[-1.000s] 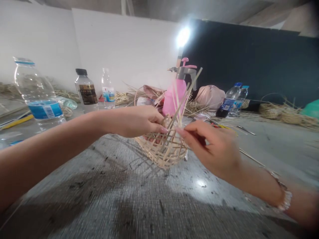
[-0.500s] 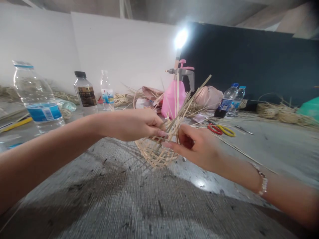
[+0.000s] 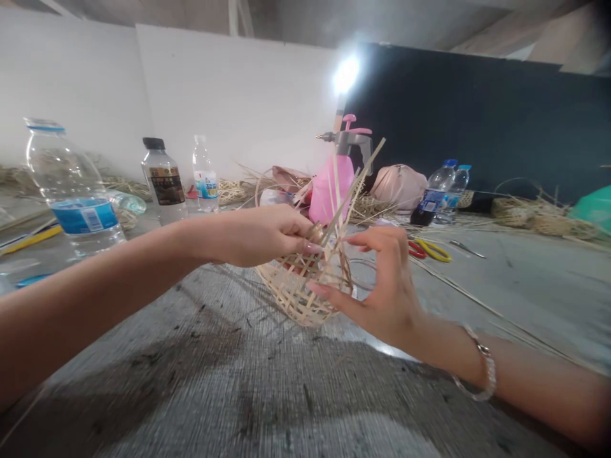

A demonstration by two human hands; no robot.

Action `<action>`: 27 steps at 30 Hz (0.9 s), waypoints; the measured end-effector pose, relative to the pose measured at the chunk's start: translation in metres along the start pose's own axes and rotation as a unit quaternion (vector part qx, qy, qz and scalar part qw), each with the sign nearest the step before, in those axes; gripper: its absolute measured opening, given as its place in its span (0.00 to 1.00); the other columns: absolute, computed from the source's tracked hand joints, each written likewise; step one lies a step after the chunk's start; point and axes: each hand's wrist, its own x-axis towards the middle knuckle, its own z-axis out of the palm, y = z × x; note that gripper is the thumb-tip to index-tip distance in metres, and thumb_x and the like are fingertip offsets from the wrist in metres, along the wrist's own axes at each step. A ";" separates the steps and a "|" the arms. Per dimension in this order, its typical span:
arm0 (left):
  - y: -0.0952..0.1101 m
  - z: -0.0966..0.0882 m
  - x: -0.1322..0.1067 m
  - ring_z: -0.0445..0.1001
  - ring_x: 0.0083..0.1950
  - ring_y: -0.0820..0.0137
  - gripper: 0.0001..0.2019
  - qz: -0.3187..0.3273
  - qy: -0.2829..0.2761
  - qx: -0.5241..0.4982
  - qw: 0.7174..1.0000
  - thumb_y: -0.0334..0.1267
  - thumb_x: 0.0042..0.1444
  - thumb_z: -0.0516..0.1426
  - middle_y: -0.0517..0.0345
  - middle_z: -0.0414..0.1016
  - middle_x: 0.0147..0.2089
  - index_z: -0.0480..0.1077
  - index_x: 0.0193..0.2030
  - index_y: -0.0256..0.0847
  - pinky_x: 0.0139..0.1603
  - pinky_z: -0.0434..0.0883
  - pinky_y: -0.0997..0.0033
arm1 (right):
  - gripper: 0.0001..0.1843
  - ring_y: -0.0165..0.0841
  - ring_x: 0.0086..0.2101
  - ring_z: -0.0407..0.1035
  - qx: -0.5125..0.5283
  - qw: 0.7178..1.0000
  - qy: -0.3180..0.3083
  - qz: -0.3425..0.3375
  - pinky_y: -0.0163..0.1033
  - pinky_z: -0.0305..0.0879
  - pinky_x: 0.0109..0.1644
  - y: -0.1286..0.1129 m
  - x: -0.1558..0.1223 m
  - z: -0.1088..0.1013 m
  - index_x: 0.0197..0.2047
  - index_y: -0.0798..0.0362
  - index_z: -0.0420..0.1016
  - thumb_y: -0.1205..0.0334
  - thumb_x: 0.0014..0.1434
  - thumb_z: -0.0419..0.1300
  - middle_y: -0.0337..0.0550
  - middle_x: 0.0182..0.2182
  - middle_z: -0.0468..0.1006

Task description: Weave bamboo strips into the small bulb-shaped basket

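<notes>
A small woven bamboo basket [image 3: 300, 299] is held just above the grey tabletop, with long loose strips [image 3: 359, 181] rising from its rim. My left hand [image 3: 272, 236] is closed on the rim at the far left side, thumb lying along the weave. Part of the rim is hidden under its fingers. At the basket's right side is my right hand [image 3: 384, 280], its thumb and fingers spread apart. The thumb tip lies against the front of the weave; the forefinger tip is close to the upright strips. No strip shows between them.
Behind the basket stands a pink spray bottle [image 3: 329, 184]. Scissors with red and yellow handles [image 3: 432, 249] lie to the right. Plastic bottles stand at left, including a large one [image 3: 83, 216], and two more [image 3: 436, 191] at back right. Bamboo strips [image 3: 468, 292] lie on the table.
My right hand has opened from a curled pinch at the strips, moving slightly right. The strips have shifted a little left, and more of the basket's right side shows. My left hand keeps its grip.
</notes>
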 end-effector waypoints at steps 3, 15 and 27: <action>0.000 0.000 0.000 0.60 0.27 0.75 0.15 -0.017 0.006 -0.011 1.000 0.45 0.60 0.50 0.62 0.62 0.26 0.66 0.27 0.38 0.27 0.58 0.76 | 0.33 0.44 0.50 0.61 0.031 0.999 -0.012 0.042 0.55 0.66 0.50 -0.001 -0.005 0.004 0.50 0.52 0.57 0.43 0.49 0.64 0.51 0.45 0.62; -0.007 -0.008 -0.001 0.64 0.31 0.74 0.17 -0.034 -0.039 -0.003 0.999 0.50 0.58 0.49 0.61 0.69 0.31 0.68 0.30 0.38 0.31 0.60 0.77 | 0.47 0.46 0.49 0.69 0.113 0.978 -0.126 0.120 0.53 0.73 0.47 -0.012 -0.020 0.009 0.58 0.52 0.48 0.37 0.45 0.64 0.58 0.52 0.66; -0.013 -0.006 -0.001 0.61 0.31 0.74 0.17 -0.061 -0.030 -0.020 0.998 0.52 0.57 0.50 0.61 0.67 0.31 0.70 0.33 0.40 0.32 0.59 0.76 | 0.61 0.55 0.57 0.60 0.079 0.979 -0.168 0.089 0.62 0.67 0.53 -0.008 -0.029 0.016 0.66 0.46 0.35 0.34 0.39 0.65 0.60 0.59 0.59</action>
